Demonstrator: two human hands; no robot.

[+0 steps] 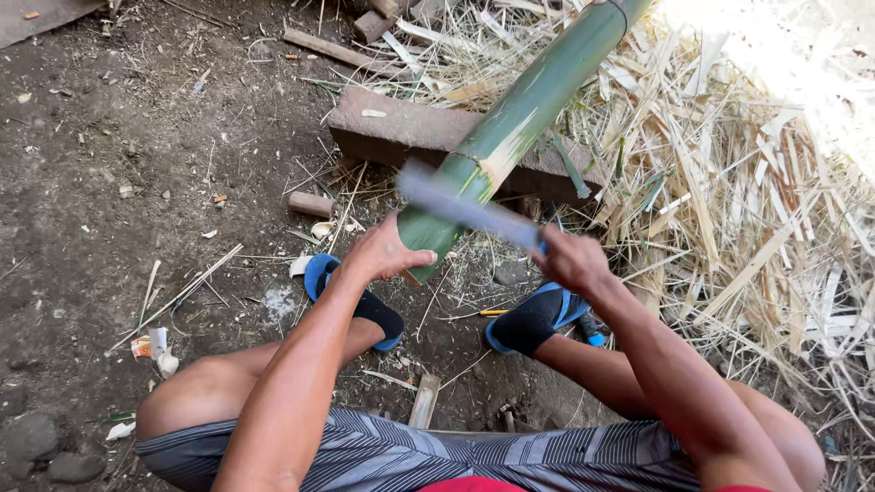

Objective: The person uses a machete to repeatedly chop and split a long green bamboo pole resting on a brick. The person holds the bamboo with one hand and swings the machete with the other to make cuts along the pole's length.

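- Your left hand (383, 255) grasps the near end of the green bamboo pole (519, 118), which slants toward 1 o'clock over a wooden block (392, 128).
- Your right hand (572, 260) is clenched on a blurred blade (465, 208) that lies across the pole.

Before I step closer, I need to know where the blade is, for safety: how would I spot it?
Find the thick green bamboo pole lying slantwise over a brown block. At its near end, steadied by the left hand, a flat grey blade crosses the pole, gripped by the right hand. It is the only blurred, metallic thing among straw-coloured splinters.
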